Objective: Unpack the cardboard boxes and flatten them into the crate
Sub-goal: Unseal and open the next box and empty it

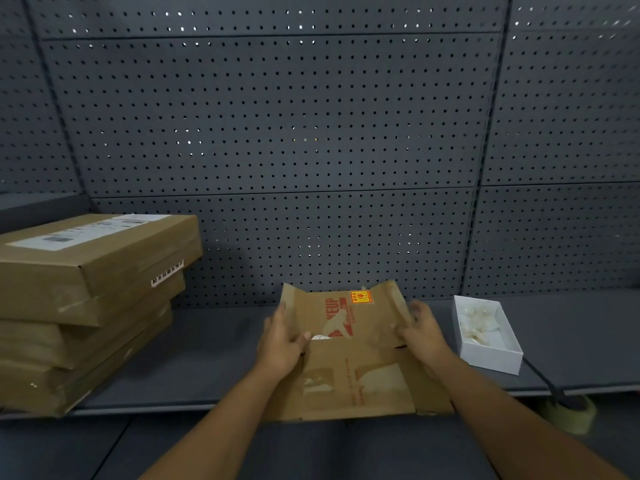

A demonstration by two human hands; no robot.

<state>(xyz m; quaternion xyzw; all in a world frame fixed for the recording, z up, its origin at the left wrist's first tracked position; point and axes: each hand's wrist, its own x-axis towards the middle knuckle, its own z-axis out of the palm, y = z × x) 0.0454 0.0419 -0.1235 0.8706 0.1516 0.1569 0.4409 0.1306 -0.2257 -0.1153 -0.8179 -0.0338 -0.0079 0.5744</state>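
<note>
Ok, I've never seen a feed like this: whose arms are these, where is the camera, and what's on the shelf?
There is no machine here. The one picture comes from a camera worn on a person's head, looking forward and down, so the two bare arms are the wearer's own. The left hand and right hand each grip a side of an opened brown cardboard box with red print, which lies on a grey shelf before a pegboard wall. At the left is a stack of flat cardboard boxes. At the right stands a small open white box with pale contents, and a roll of tape near the shelf's edge.
</note>
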